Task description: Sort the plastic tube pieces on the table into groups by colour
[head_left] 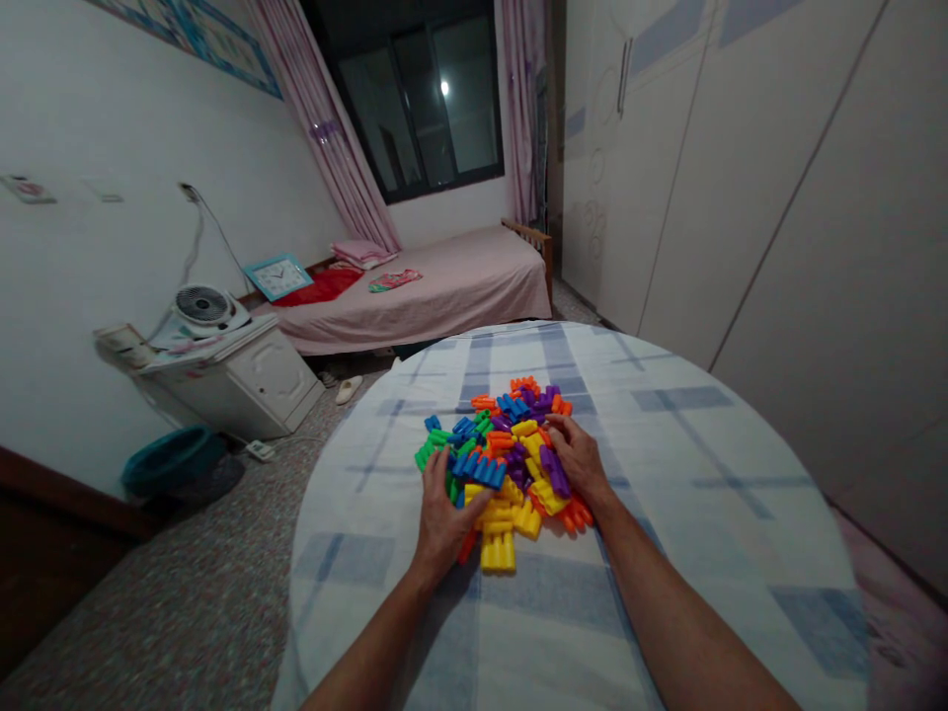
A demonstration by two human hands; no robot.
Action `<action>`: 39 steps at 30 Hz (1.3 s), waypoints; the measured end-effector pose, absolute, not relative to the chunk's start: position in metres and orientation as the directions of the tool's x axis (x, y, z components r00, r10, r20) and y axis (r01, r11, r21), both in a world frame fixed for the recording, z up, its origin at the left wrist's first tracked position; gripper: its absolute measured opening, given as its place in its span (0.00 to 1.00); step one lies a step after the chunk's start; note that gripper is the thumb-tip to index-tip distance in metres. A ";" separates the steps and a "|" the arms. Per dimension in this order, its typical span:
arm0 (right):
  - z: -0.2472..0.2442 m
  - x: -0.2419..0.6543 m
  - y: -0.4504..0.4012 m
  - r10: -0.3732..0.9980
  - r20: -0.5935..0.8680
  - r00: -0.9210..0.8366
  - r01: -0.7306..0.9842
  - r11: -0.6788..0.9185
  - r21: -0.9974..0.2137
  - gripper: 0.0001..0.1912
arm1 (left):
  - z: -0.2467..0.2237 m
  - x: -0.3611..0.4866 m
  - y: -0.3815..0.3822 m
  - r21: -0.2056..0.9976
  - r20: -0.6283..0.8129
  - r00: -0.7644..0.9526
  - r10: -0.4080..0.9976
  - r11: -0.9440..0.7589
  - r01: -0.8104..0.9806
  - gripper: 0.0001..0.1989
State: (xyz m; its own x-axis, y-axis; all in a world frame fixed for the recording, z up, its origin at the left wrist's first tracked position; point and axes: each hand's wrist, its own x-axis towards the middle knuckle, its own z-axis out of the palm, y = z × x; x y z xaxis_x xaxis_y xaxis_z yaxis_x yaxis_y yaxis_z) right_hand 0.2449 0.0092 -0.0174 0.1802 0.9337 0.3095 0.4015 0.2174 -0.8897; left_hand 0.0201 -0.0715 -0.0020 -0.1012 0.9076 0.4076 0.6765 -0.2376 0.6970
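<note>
A loose heap of plastic building blocks (514, 449) in blue, green, yellow, orange and purple lies on the round table; each block looks like a row of joined tubes. My left hand (442, 518) rests against the heap's left side, thumb and fingers spread around blue (481, 470) and yellow blocks (499, 553). On the opposite side, my right hand (579, 456) touches the edge of the heap with bent, parted fingers, beside a purple block (554, 472). Neither hand visibly grips a block, though some fingertips are hidden among the pieces.
A checked blue-and-white cloth (711, 513) covers the table. Beyond it stands a bed (459, 281) under a window. A white cabinet (259, 380) with a fan (203, 306) on it is at left, near a teal bin (174, 459). Tall wardrobe doors (741, 178) line the right side.
</note>
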 end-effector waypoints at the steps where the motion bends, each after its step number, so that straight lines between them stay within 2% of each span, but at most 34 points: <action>1: -0.018 0.245 0.009 0.933 0.312 0.178 0.403 0.220 -0.888 0.17 | 0.001 0.025 -0.069 0.704 0.413 -0.093 0.906 -0.253 0.663 0.37; 6: -0.019 0.245 0.010 0.930 0.322 0.177 0.400 0.231 -0.887 0.16 | 0.017 0.053 -0.055 0.680 0.466 0.005 0.885 -0.362 0.638 0.29; 10: -0.017 0.246 0.009 0.931 0.315 0.182 0.389 0.226 -0.893 0.16 | 0.035 0.077 -0.047 0.582 0.534 0.136 0.835 -0.479 0.658 0.25; 15: -0.012 0.246 0.006 0.942 0.292 0.164 0.359 0.219 -0.907 0.17 | 0.057 0.085 -0.045 0.429 0.542 0.372 0.754 -0.629 0.648 0.26; 17: -0.011 0.246 0.005 0.944 0.283 0.171 0.361 0.208 -0.909 0.17 | 0.059 0.072 -0.037 0.418 0.560 0.348 0.752 -0.618 0.665 0.24; 20: -0.010 0.245 0.005 0.942 0.284 0.180 0.376 0.201 -0.905 0.17 | 0.046 0.033 -0.013 0.497 0.568 0.085 0.818 -0.424 0.757 0.20; 22: -0.010 0.245 0.005 0.940 0.288 0.182 0.384 0.202 -0.901 0.17 | 0.030 0.002 0.005 0.525 0.510 -0.088 0.856 -0.228 0.820 0.18; 24: -0.010 0.244 0.006 0.942 0.284 0.180 0.388 0.198 -0.900 0.18 | 0.015 -0.025 0.020 0.543 0.412 -0.156 0.898 -0.105 0.833 0.16; 29: -0.011 0.244 0.006 0.944 0.276 0.183 0.387 0.189 -0.903 0.19 | -0.005 -0.035 0.039 0.707 0.275 -0.091 0.957 -0.137 0.694 0.19; 34: -0.009 0.244 0.005 0.947 0.267 0.179 0.384 0.182 -0.905 0.20 | 0.002 -0.004 0.044 0.847 0.207 -0.011 0.978 -0.174 0.502 0.23; 39: -0.010 0.243 0.006 0.947 0.264 0.183 0.370 0.182 -0.911 0.20 | 0.025 0.013 0.035 0.980 0.088 -0.059 0.994 -0.076 0.182 0.24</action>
